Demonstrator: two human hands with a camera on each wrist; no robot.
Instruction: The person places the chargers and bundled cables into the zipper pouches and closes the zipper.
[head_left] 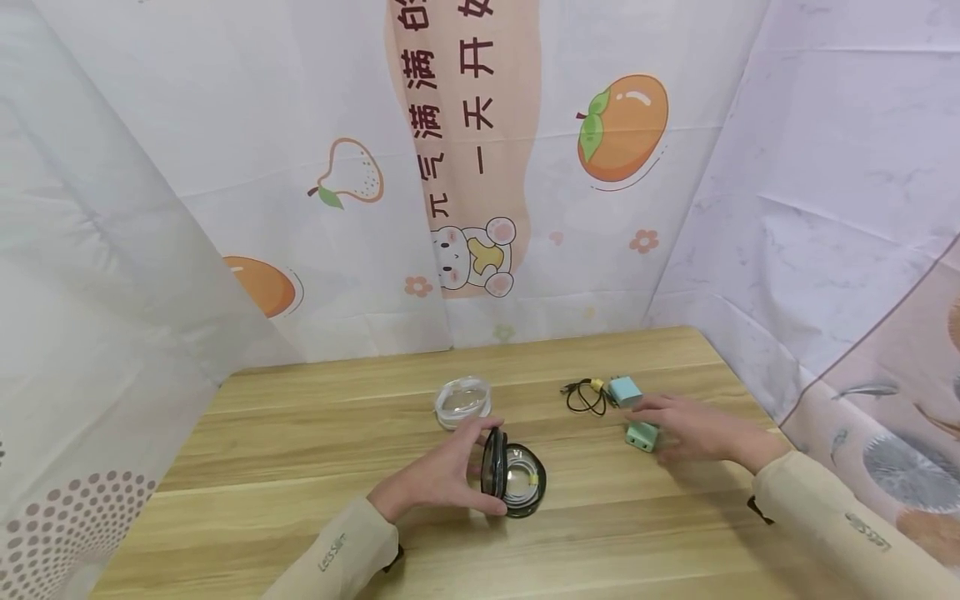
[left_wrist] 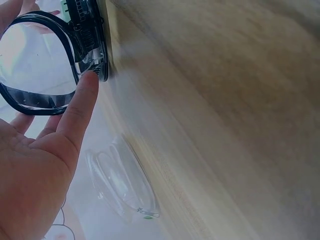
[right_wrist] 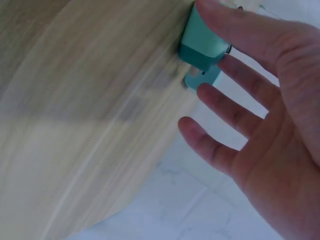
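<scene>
My left hand (head_left: 444, 473) grips the raised lid (head_left: 491, 468) of a round black case, thumb at the near edge and fingers at the far edge. The lid has a clear window and stands tilted up from the case base (head_left: 542, 482) on the table. Inside the base lies a coiled pale cable (head_left: 517, 498) with a yellow tie. My right hand (head_left: 693, 429) is at a green charger block (head_left: 640, 437), which has sockets on its front face. In the right wrist view the thumb overlaps the block's top, and the other fingers stretch out beside it.
Behind the green block lies a light blue plug charger (head_left: 624, 391). To its left is a thin black cable (head_left: 585, 398) with a yellow tie. A clear round case (head_left: 462, 402) with a white rim sits beyond my left hand. Patterned cloth (head_left: 322, 275) surrounds the wooden table (head_left: 315, 467).
</scene>
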